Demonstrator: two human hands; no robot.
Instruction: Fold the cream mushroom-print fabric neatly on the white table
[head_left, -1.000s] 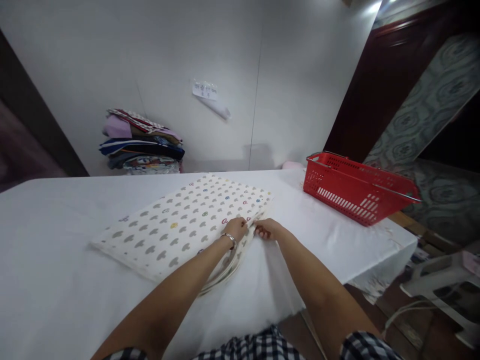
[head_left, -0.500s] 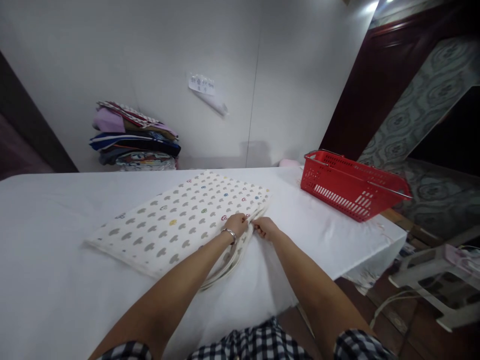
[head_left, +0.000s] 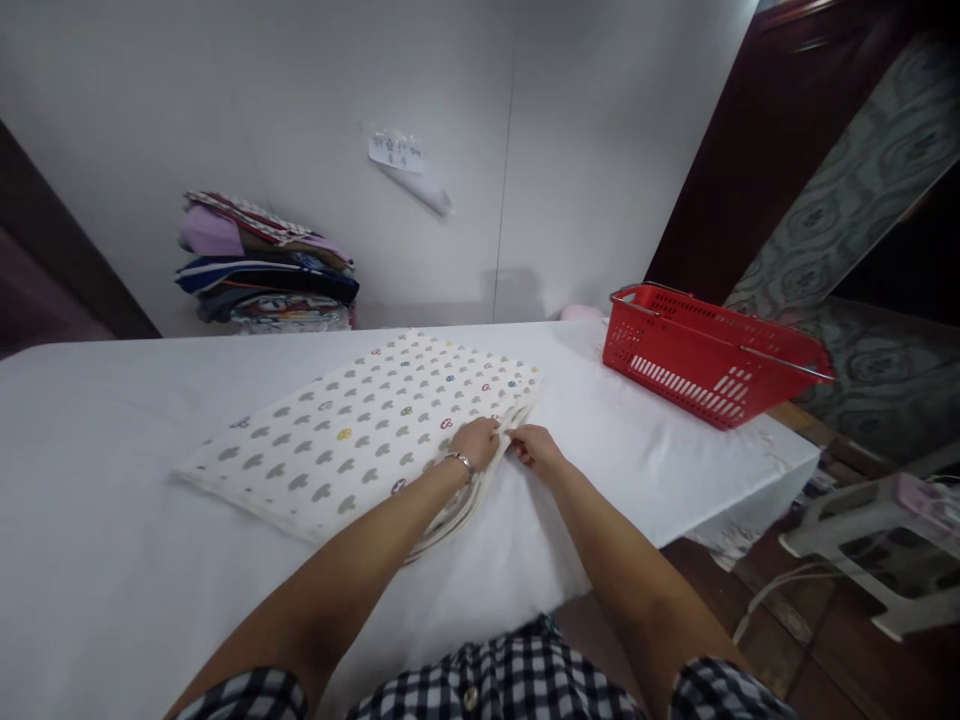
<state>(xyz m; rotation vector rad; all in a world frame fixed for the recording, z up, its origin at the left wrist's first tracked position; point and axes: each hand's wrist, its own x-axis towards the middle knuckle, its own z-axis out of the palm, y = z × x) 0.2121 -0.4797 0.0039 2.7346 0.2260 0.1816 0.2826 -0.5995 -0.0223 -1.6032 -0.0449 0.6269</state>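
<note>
A cream cloth [head_left: 360, 430] printed with grey and a few coloured mushroom-like shapes lies folded in layers on the white-covered table [head_left: 97, 430]. Its layered edge is lifted a little on the near right side. My left hand [head_left: 477, 443], with a silver bracelet at the wrist, grips that edge from above. Close beside it, my right hand [head_left: 535, 449] pinches the same edge from the right, its fingers curled. The fingertips of both hands nearly meet, and the exact layers between them are hidden.
A red plastic basket [head_left: 675, 355] with metal handles stands at the table's right. Folded fabrics [head_left: 266, 265] are stacked behind the table at the left against the wall. A white stool [head_left: 877, 550] is on the floor at the right.
Both hands stay at the cloth's edge, with only slight finger movement there. The whole view has shifted slightly with my head.
</note>
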